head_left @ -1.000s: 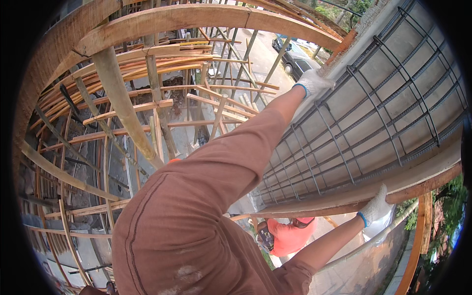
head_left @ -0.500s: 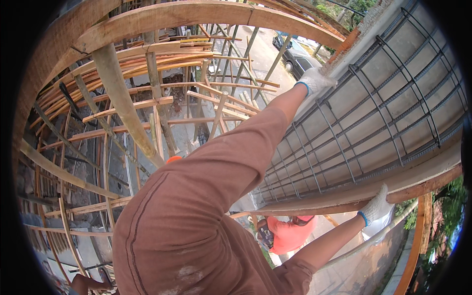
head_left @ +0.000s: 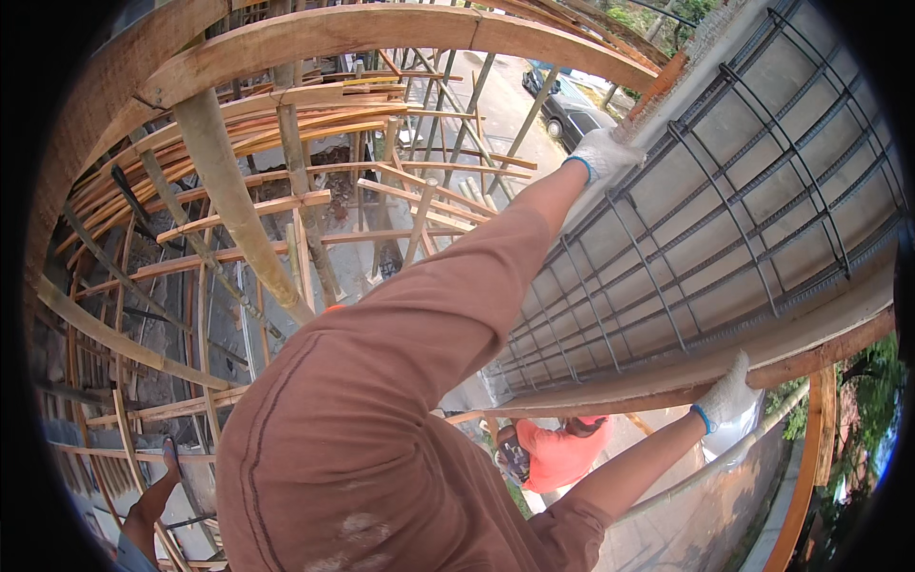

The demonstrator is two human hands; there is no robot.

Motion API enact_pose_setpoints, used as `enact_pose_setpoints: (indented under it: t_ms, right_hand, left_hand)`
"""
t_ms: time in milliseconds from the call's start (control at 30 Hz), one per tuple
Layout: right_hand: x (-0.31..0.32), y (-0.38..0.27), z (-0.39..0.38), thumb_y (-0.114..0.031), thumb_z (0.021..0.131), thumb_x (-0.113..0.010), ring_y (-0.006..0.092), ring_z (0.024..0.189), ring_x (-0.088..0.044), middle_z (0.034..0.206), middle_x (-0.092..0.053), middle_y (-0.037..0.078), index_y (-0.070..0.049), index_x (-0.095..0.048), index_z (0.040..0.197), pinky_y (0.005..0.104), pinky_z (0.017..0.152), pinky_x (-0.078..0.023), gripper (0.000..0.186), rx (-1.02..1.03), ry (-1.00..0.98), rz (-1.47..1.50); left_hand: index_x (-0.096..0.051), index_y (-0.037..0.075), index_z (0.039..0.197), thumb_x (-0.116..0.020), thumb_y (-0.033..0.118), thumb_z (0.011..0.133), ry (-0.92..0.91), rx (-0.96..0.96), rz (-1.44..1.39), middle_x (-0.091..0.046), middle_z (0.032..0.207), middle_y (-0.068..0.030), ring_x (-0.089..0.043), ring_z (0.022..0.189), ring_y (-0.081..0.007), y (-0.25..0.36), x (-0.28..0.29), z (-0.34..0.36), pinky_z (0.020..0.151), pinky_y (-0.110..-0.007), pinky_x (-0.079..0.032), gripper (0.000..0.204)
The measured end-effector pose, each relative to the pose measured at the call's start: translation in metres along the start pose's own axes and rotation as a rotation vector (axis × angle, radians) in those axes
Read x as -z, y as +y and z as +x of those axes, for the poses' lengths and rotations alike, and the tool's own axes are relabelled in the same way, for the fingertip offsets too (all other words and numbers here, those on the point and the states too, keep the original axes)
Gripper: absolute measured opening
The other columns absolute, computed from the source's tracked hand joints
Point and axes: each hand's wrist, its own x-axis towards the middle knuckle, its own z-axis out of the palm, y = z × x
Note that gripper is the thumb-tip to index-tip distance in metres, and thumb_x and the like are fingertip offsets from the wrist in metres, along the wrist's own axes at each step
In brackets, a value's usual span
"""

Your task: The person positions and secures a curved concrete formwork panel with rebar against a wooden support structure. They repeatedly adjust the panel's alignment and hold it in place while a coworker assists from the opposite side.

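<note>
Left hand point(head_left: 602, 153) grips rebar mesh point(head_left: 724, 210); right hand point(head_left: 729, 396) clasps its plank edge point(head_left: 667, 372).

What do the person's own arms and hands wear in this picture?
Both hands wear white knitted work gloves with blue cuff edges: the left hand and the right hand. The arms come out of a short-sleeved reddish-brown shirt with dark seams; the forearms are bare.

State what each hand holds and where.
Left hand grips the far edge of the rebar mesh panel; right hand grips the wooden beam along its near edge.
</note>
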Motion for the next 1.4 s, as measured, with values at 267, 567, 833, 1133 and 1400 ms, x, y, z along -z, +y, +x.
enact_pose_setpoints:
  t_ms: [267, 567, 833, 1133, 1400]
  right_hand:
    - [-0.004, 0.014, 0.009, -0.021, 0.078, -0.08, 0.0264, 0.099, -0.065, 0.117, -0.066, 0.018, 0.012, -0.057, 0.123, 0.0352, 0.089, -0.051, 0.06, 0.02, -0.006, 0.194]
    - [-0.003, 0.025, 0.014, -0.024, 0.071, -0.081, 0.0303, 0.096, -0.066, 0.105, -0.068, 0.021, 0.009, -0.059, 0.115, 0.039, 0.087, -0.05, 0.059, 0.075, 0.063, 0.134]
    - [-0.004, 0.021, 0.015, -0.027, 0.071, -0.081, 0.0293, 0.099, -0.064, 0.106, -0.067, 0.019, 0.007, -0.06, 0.115, 0.0381, 0.088, -0.048, 0.06, 0.102, 0.083, 0.119]
    - [-0.006, 0.018, 0.014, -0.023, 0.072, -0.079, 0.0265, 0.099, -0.063, 0.107, -0.067, 0.018, 0.007, -0.059, 0.115, 0.0365, 0.089, -0.048, 0.057, 0.054, 0.063, 0.143]
    - [-0.004, 0.014, 0.009, -0.028, 0.073, -0.078, 0.0266, 0.095, -0.066, 0.104, -0.069, 0.015, 0.005, -0.06, 0.116, 0.036, 0.085, -0.05, 0.057, 0.101, 0.061, 0.184]
  left_hand:
    - [-0.07, 0.004, 0.113, -0.079, 0.051, 0.069, 0.016, -0.036, 0.058, -0.071, 0.108, -0.0139, -0.066, 0.099, -0.0232, -0.013, -0.008, 0.012, 0.091, -0.033, -0.05, 0.065]
    - [-0.071, 0.003, 0.109, -0.082, 0.038, 0.075, -0.065, -0.067, -0.174, -0.072, 0.099, -0.0068, -0.065, 0.088, -0.0138, -0.022, -0.015, 0.015, 0.083, -0.03, -0.052, 0.05]
    - [-0.072, 0.003, 0.107, -0.081, 0.034, 0.077, -0.056, -0.09, -0.179, -0.072, 0.097, -0.0054, -0.065, 0.087, -0.014, -0.011, -0.011, 0.01, 0.083, -0.03, -0.05, 0.043]
    - [-0.07, 0.003, 0.11, -0.081, 0.03, 0.078, -0.065, -0.06, -0.238, -0.071, 0.099, -0.003, -0.063, 0.089, -0.0119, -0.003, -0.011, 0.004, 0.083, -0.029, -0.05, 0.043]
    - [-0.07, 0.002, 0.112, -0.082, 0.031, 0.076, -0.039, -0.034, -0.18, -0.071, 0.102, -0.0057, -0.064, 0.092, -0.0141, -0.005, -0.009, 0.007, 0.086, -0.029, -0.05, 0.048]
